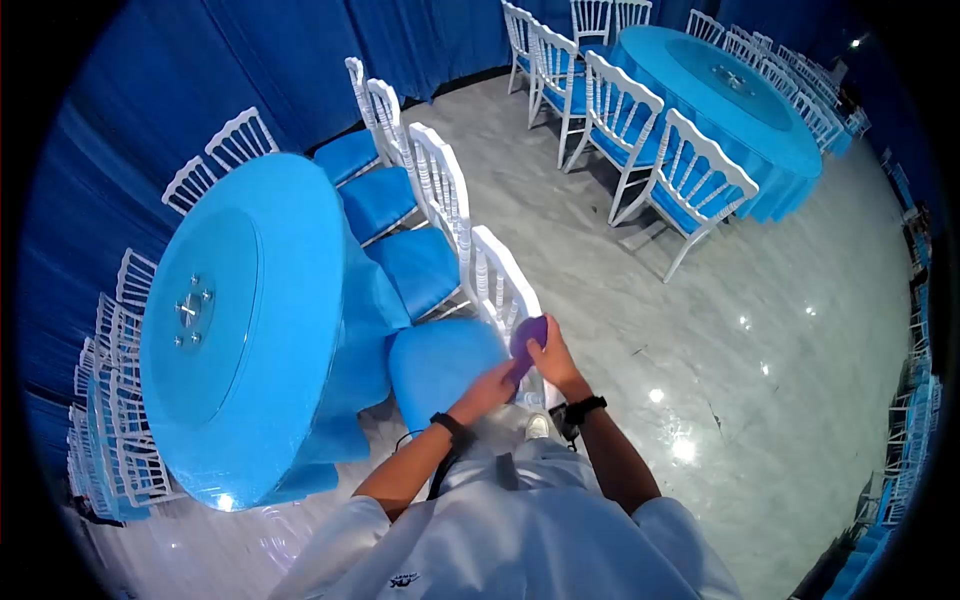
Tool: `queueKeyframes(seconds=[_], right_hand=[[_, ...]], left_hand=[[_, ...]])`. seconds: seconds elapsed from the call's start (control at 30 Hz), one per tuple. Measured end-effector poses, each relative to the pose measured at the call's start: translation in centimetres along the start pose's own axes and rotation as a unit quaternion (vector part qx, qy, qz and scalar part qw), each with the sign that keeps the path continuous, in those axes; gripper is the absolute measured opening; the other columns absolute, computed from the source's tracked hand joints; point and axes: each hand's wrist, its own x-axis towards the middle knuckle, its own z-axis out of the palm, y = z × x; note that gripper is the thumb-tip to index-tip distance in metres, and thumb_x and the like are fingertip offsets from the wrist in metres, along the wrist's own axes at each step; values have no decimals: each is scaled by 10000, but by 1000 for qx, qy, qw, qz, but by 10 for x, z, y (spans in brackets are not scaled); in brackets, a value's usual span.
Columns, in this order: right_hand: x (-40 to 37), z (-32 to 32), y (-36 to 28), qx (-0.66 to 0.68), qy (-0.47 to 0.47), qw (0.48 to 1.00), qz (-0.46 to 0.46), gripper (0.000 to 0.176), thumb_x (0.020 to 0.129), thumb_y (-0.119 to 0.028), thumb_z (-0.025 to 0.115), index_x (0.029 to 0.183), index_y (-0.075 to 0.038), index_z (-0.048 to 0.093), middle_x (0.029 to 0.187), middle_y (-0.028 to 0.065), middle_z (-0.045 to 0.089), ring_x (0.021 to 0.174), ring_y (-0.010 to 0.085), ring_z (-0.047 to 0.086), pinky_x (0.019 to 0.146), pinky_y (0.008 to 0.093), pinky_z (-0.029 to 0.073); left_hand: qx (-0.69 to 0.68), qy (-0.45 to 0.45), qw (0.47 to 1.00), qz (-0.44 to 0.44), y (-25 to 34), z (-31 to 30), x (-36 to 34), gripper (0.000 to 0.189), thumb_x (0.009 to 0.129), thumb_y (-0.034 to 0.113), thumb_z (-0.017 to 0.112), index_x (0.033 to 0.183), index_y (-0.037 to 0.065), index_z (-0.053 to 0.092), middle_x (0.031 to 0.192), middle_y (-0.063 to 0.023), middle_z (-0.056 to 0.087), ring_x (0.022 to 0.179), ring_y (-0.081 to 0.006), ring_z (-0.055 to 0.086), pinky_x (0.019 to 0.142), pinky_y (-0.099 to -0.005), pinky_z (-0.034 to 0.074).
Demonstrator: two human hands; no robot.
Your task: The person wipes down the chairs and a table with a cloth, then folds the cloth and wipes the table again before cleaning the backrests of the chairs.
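Note:
A purple cloth-like item (527,338) is between my two hands, against the top of the back of the nearest white chair (503,275). My right hand (555,358) is closed on its right side, thumb across it. My left hand (488,388) touches its lower end; the fingers there are blurred and partly hidden. The chair's blue seat (445,362) lies to the left of my hands. Each wrist has a black band.
A round table with a blue cover (300,220) and a glass turntable stands at the left, ringed by white chairs. Another blue table (660,55) with chairs is at the upper right. Grey floor (620,300) lies between them; blue curtains (300,60) hang behind.

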Motion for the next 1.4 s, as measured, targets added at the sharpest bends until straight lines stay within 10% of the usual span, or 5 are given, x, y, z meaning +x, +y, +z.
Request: queueKeyframes(seconds=[0.23,0.53,0.77,1.17,1.4], right_hand=[[-35,-33,-36,-113,-119,984,70,512,929,-239,562,1302,56,371,1185,278,563,1084,383,576,930,420,461],[22,-36,-15,25,-160,975,151,457,963,-376,426,1092,28,596,1045,138,659,942,239,596,822,368,472],[-60,-46,35,48,-225,954,190,382,960,-251,390,913,69,594,838,203,648,701,247,541,683,401,436],[9,-27,-1,299,-175,933,93,281,970,-371,423,870,-154,571,837,-72,536,723,39,424,611,221,359],[-44,-33,47,332,-267,890,164,317,991,-384,433,1053,-134,618,852,-74,556,680,55,452,583,231,380]], left_hand=[[-102,-274,956,14,2,15,-16,292,926,115,517,1195,4,548,1028,-92,641,925,-165,579,829,-330,482],[-46,192,971,135,64,2,35,317,855,34,531,1169,-15,549,1110,-183,589,1032,-297,572,934,-374,446],[143,-59,970,187,92,25,21,193,816,53,580,1008,43,584,971,-166,590,901,-354,591,774,-405,485],[26,-1,1000,1,72,15,64,176,803,-6,587,914,62,469,887,-122,549,817,-257,570,710,-356,461],[112,-94,982,122,85,33,14,191,778,13,609,920,51,489,871,-169,541,810,-326,557,724,-373,461]])
